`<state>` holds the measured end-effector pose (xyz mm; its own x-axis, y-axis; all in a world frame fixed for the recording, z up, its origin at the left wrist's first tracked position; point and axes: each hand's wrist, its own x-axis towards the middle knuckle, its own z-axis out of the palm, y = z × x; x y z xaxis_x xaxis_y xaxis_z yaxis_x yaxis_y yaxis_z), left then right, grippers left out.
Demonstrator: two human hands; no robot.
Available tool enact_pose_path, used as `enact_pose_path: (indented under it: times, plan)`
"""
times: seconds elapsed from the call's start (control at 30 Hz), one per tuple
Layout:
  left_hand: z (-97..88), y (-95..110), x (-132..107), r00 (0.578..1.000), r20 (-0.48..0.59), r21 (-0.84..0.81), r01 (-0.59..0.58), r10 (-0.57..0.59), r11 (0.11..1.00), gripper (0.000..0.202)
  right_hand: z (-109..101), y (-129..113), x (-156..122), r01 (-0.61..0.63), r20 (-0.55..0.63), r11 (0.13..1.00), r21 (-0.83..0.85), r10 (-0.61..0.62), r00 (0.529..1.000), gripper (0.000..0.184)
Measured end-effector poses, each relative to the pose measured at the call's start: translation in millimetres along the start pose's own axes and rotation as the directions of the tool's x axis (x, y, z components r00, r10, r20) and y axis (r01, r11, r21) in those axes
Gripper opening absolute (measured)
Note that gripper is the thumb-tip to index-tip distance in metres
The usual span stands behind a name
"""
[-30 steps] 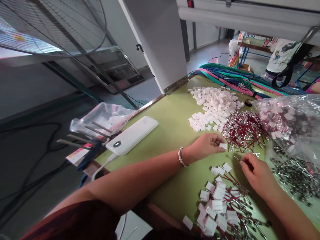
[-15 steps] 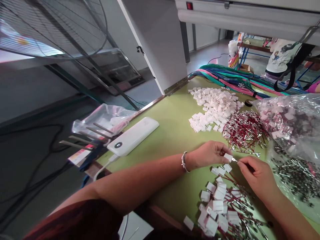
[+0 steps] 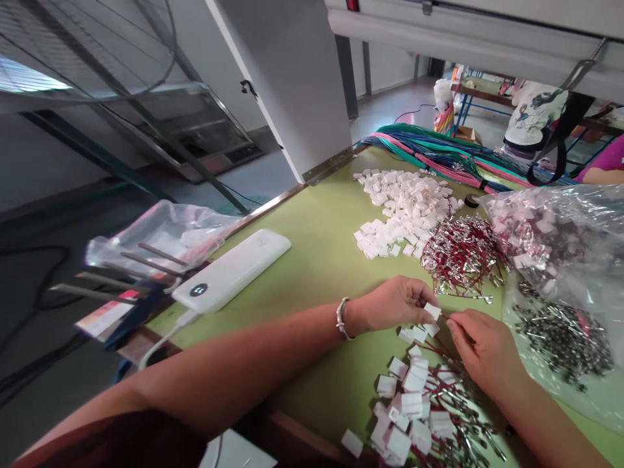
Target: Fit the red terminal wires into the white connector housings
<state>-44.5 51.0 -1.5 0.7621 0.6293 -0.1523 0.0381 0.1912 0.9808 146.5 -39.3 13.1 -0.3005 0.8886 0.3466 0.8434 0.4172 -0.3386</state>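
My left hand pinches a small white plastic connector housing between thumb and fingers. Close on its right, my right hand is closed on a short thin wire, whose near end meets the housing; how deep it sits there I cannot tell. Below both hands lies a heap of white housings with red wires attached, their metal ends pointing right. Beyond the hands are a pile of loose red wires with metal terminals and a pile of loose white housings.
A white power bank with a cable lies at the table's left edge, near a clear plastic bag. Clear bags of parts stand at right. Bundled coloured cables run along the back; a person is beyond.
The metal terminal that showed between my hands is now out of sight at the housing, and my right fingers are closer to it. The whole view has shifted slightly.
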Motion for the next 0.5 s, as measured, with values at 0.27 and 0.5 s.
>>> enact_pose_path:
  times: [0.27, 0.5]
  plan:
    - [-3.0, -4.1, -0.7, 0.997, 0.083, 0.127, -0.013, 0.002, 0.992, 0.026, 4.7, 0.6, -1.1, 0.091, 0.055, 0.996, -0.016, -0.09, 0.994, 0.029]
    - [-0.1, -3.3, -1.2, 0.993, 0.113, -0.048, 0.04, -0.034, 0.998, 0.036, 1.7, -2.0, -1.1, 0.008, 0.048, 0.989, 0.148, -0.016, 0.999, 0.028]
